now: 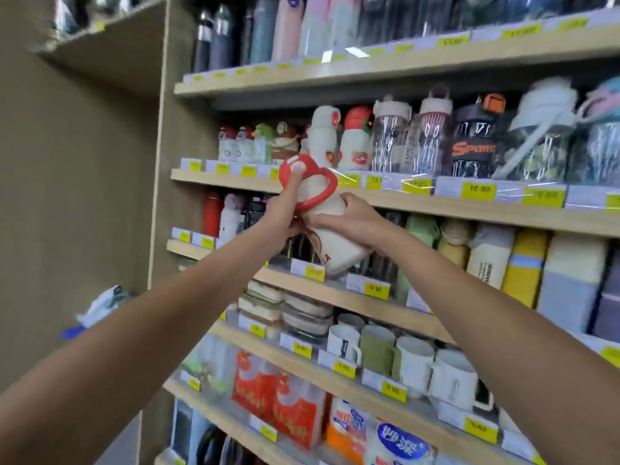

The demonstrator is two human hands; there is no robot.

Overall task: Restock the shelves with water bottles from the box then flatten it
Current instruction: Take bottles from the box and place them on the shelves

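Midway | left hand holds the white bottle at its red cap, right hand wraps its body | white bottle tilted, off the shelf front edge, unshelved | box unseen, flattening pending

The white water bottle with a red lid and loop handle tilts left before the shelves.

Mugs — white and green — beside stacked food containers.

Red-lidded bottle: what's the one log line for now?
red-lidded bottle: tilted, before shelves | left hand: finger on lid | right hand: grips body
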